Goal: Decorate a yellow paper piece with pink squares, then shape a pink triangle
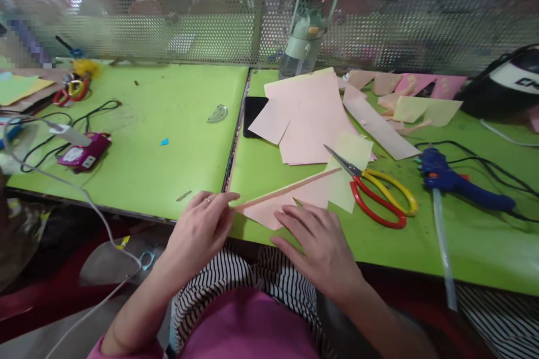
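Observation:
A narrow folded pink paper strip point(290, 188) slants across the green table near its front edge. My left hand point(204, 221) is closed at the strip's left end, with thumb and index finger at its tip. Under the strip lies a pink paper piece point(269, 213) with a pointed lower edge. My right hand point(320, 244) is open, its fingers spread and touching this piece. Scissors point(374, 188) with one red and one yellow handle lie partly open to the right, blades over a pale yellow sheet point(343, 196).
Pink sheets point(307, 115) partly cover a black phone point(255, 115). A bottle point(305, 39) stands behind them. Cut paper pieces point(429, 106) and a blue glue gun point(463, 182) with a glue stick lie at right. A purple power adapter point(84, 151) with cables sits at left.

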